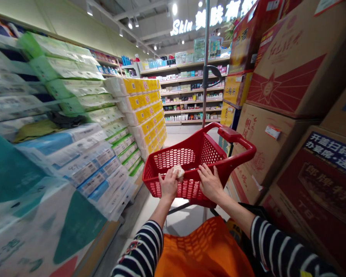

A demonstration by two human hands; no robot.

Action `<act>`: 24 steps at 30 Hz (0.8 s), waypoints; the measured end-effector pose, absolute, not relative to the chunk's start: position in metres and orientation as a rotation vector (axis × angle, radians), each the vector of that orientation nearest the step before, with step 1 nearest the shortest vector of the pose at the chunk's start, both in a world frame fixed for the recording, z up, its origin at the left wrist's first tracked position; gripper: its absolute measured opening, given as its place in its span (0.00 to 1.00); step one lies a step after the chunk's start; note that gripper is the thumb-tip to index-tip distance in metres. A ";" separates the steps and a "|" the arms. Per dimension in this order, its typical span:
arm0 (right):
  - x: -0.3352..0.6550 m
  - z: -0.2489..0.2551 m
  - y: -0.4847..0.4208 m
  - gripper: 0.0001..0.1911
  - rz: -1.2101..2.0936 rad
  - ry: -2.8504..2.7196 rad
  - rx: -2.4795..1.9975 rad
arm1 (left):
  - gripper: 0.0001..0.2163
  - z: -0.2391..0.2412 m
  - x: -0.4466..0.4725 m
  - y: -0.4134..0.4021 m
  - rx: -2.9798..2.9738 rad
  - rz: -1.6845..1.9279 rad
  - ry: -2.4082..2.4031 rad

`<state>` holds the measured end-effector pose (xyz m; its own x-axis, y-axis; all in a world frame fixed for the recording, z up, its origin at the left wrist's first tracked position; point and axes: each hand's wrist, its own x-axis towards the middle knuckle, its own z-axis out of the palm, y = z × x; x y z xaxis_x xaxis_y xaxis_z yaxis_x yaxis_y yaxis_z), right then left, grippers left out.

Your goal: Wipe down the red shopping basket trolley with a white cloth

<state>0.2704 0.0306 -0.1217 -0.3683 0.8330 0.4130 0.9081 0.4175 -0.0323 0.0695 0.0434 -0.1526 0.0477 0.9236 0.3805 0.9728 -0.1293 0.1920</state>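
Note:
A red plastic shopping cart (187, 175) with a perforated basket stands in front of me, its handle toward the right. My left hand (169, 184) is at the near side of the basket, closed on a crumpled whitish cloth (178, 172) pressed against the rim. Further right along the same side, my right hand (210, 182) grips the rim, its fingers hooked over the top edge. The palms and the parts of the fingers inside the basket are hidden.
Stacked tissue packs (144, 111) line the left side, with a dark and olive cloth (43, 127) lying on some. Cardboard cartons (282, 69) are piled on the right. A metal pole (204, 104) rises behind the cart, before stocked shelves (190, 96).

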 end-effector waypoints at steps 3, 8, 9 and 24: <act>0.271 -0.121 0.030 0.24 -0.275 -2.317 -1.479 | 0.22 -0.157 0.046 0.040 -2.106 -0.644 -2.066; 0.267 -0.121 0.030 0.25 -0.249 -2.310 -1.464 | 0.21 -0.162 0.024 0.040 -1.943 -0.651 -2.192; 0.265 -0.121 0.029 0.25 -0.247 -2.312 -1.454 | 0.21 -0.161 0.031 0.041 -1.984 -0.647 -2.161; 0.263 -0.118 0.038 0.33 -0.165 -2.224 -1.199 | 0.20 -0.117 0.138 0.043 -2.493 -1.268 -1.828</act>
<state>0.2631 0.0377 -0.1176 -0.4115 0.7197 0.5592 0.7944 0.5840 -0.1670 0.1382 0.0430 -0.1172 0.1221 0.8837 0.4519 0.7329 -0.3873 0.5593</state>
